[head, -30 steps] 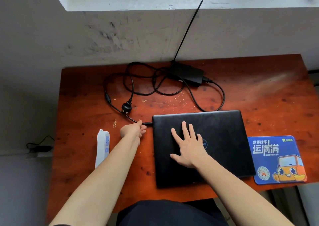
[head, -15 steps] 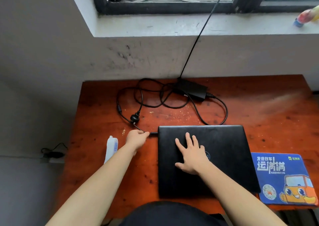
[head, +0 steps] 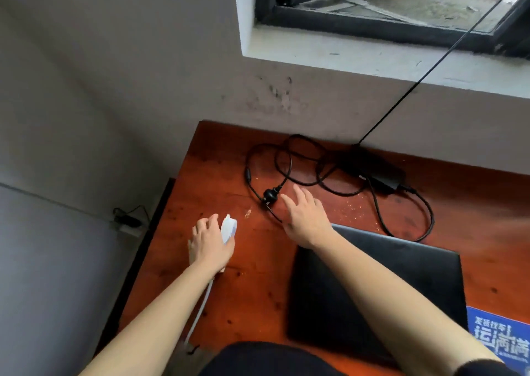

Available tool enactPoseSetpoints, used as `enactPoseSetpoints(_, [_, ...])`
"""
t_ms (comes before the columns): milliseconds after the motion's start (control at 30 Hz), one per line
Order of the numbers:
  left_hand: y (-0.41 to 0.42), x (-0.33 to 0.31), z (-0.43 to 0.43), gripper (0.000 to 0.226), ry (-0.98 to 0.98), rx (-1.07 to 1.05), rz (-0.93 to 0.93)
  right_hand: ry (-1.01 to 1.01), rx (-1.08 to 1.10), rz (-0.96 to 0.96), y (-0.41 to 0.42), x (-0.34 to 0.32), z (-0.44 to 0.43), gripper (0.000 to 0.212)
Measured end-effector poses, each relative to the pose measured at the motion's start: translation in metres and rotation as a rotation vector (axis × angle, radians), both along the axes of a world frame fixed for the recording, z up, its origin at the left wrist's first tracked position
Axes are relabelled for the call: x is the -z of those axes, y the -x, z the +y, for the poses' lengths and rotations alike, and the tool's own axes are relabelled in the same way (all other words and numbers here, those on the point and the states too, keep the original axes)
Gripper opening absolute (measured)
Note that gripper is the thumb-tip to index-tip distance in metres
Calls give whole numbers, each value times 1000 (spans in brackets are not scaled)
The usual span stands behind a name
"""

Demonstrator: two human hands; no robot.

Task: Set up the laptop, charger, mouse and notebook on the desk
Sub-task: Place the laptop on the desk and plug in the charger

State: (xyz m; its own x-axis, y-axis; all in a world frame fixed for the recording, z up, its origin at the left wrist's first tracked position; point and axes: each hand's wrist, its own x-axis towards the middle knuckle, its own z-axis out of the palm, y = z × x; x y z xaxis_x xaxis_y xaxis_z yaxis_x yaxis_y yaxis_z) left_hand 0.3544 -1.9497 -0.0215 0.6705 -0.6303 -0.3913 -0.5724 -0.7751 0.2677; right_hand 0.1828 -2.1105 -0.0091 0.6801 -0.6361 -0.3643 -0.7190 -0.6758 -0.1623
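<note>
A closed black laptop [head: 401, 284] lies on the red-brown desk [head: 258, 275]. Behind it sits the black charger brick [head: 375, 169] with its cable looped in coils to a round black plug [head: 270, 195]. My right hand [head: 307, 215] hovers open, fingers spread, its tips just right of that plug and not touching it. My left hand [head: 209, 246] grips a white power strip [head: 229, 228] near the desk's left edge; the strip's white cord runs back toward me. No mouse or notebook is in view.
A blue printed mouse pad [head: 499, 338] lies at the lower right beside the laptop. A thin black cable [head: 430, 71] runs taut from the brick up past the window sill [head: 372, 60]. A small adapter with a cord [head: 129, 222] sits low by the wall, left of the desk.
My right hand left the laptop lid and moved forward-left to the plug. My left hand let go of the charger tip at the laptop's corner and took the power strip. The view swung left.
</note>
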Motion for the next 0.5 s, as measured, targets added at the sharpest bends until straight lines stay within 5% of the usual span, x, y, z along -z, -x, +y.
enactPoseSetpoints(133, [-6, 18, 8, 61, -59, -21, 155, 113, -140, 23, -32, 13, -10, 61])
enactPoseSetpoints(333, [-8, 37, 0, 41, -69, 56, 145, 286, -311, 237, -54, 18, -36, 64])
enactPoseSetpoints(500, [-10, 41, -1, 42, -67, 55, 175, 297, -373, 334, -59, 15, -47, 30])
